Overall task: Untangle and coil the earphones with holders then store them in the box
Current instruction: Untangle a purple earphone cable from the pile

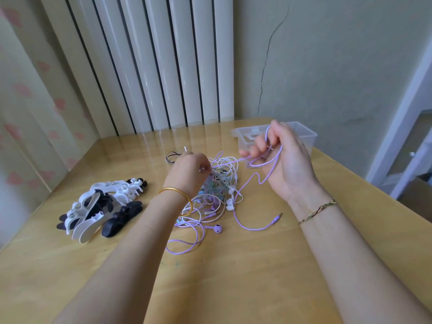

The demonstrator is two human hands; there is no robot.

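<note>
A tangle of earphones in white, purple, pink and teal lies mid-table. My left hand reaches into its top and pinches cords there. My right hand is raised above the table and grips a purple cable looped round its fingers. That cable runs down to a purple plug lying on the table. A purple earbud lies at the tangle's near edge. A heap of white and black holders sits to the left. The clear plastic box stands behind my right hand.
The wooden table stands in a corner, with a white radiator and a cracked wall behind it. A small black cord lies beyond the tangle. The table's right edge runs diagonally past the box.
</note>
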